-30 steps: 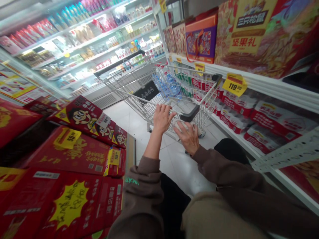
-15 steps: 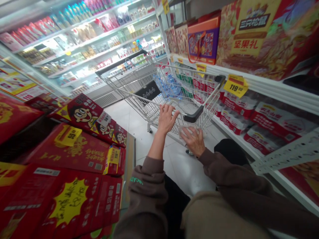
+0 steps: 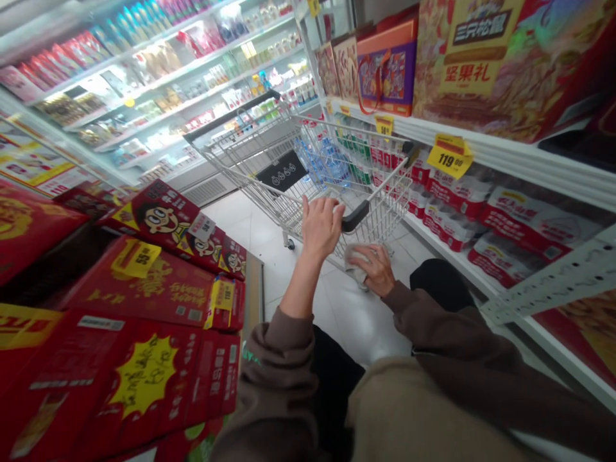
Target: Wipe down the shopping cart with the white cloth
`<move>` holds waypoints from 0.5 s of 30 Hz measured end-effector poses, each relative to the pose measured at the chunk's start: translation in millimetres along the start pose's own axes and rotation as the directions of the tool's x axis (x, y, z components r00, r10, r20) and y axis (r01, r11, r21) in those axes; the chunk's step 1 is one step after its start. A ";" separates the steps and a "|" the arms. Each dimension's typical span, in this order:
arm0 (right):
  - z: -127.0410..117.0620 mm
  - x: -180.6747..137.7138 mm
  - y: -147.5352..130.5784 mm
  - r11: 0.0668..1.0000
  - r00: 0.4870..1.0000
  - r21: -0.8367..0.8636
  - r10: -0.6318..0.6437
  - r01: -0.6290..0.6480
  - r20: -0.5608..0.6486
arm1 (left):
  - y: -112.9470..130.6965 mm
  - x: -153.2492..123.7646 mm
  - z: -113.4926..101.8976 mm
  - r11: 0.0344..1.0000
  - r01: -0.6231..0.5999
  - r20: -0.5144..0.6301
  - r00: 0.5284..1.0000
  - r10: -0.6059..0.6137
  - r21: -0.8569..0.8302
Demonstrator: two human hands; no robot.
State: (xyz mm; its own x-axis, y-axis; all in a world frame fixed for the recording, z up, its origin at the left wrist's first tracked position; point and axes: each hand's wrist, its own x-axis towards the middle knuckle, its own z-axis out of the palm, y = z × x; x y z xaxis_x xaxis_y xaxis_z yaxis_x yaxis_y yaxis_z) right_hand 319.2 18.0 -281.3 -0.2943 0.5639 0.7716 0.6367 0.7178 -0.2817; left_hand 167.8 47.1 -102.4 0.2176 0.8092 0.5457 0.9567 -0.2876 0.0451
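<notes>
A wire shopping cart point(image 3: 240, 168) stands in the aisle in front of me. My left hand point(image 3: 321, 228) is on its near end, beside a black corner piece point(image 3: 355, 217), with the fingers curled over the rim. My right hand point(image 3: 378, 266) is lower and to the right, close to the wire side of the cart. It is closed on a crumpled pale grey cloth point(image 3: 355, 258), which is partly hidden by the fingers. A dark panel with round white marks point(image 3: 283, 173) is fixed inside the cart.
Red gift boxes point(image 3: 144, 276) with yellow price tags are stacked at left. On the right, a white shelf point(image 3: 520, 163) holds boxed nuts above red-and-white bottle packs point(image 3: 524, 218). Large blue-tinted water bottles point(image 3: 322, 160) stand beyond the cart. A lit chiller point(image 3: 158, 83) spans the back.
My left hand's fingers have curled in more over the cart's rim. My right hand has shifted slightly, and more of the cloth shows. The view has shifted a little.
</notes>
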 end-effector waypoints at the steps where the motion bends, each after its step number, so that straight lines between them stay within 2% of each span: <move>1: 2.1 1.4 -2.8 0.999 0.999 0.010 -0.040 0.040 -0.006 | 11.1 -2.2 0.0 0.999 -0.027 0.009 1.000 0.027 -0.018; 3: 6.1 5.8 -1.6 0.988 0.988 0.023 -0.152 0.153 -0.017 | 27.4 -6.5 2.9 0.998 -0.052 0.049 0.997 0.054 -0.028; 5: 8.7 9.0 12.1 0.974 0.974 0.023 -0.226 0.226 -0.027 | 32.8 -10.5 6.9 0.998 -0.054 0.096 0.994 0.056 -0.016; 6: 9.0 9.3 23.0 0.978 0.978 0.017 -0.208 0.208 -0.034 | 31.6 -12.3 8.2 0.998 -0.056 0.114 0.992 0.057 -0.014; 8: 7.3 7.0 47.3 0.999 0.996 -0.022 -0.032 0.030 -0.084 | 23.9 -15.2 8.8 0.998 -0.059 0.137 0.989 0.063 -0.033; 9: 5.7 5.0 57.7 0.993 0.986 -0.045 0.098 -0.105 -0.134 | 19.0 -16.4 8.3 0.997 -0.059 0.144 0.987 0.067 -0.056; 11: 2.9 0.7 67.7 0.946 0.926 -0.069 0.293 -0.317 -0.238 | 10.3 -18.3 6.9 0.993 -0.055 0.150 0.986 0.070 -0.106; 12: 2.7 -0.9 66.0 0.934 0.908 -0.072 0.320 -0.350 -0.269 | 7.3 -19.0 6.5 0.991 -0.048 0.147 0.987 0.067 -0.125; 13: 3.8 -2.0 60.1 0.942 0.914 -0.068 0.299 -0.329 -0.275 | 5.4 -19.7 6.4 0.989 -0.042 0.142 0.988 0.062 -0.139; 15: 9.7 -2.3 40.3 0.987 0.965 -0.053 0.136 -0.151 -0.224 | 4.2 -20.9 6.8 0.989 -0.029 0.124 0.991 0.047 -0.147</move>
State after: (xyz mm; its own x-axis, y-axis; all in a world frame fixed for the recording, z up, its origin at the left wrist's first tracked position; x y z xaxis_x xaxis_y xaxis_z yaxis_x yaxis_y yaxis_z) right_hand 338.7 49.6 -299.9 -0.0382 0.5506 0.8339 0.7110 0.6013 -0.3644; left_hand 168.6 32.5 -119.3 0.2848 0.8522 0.4388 0.9114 -0.3827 0.1516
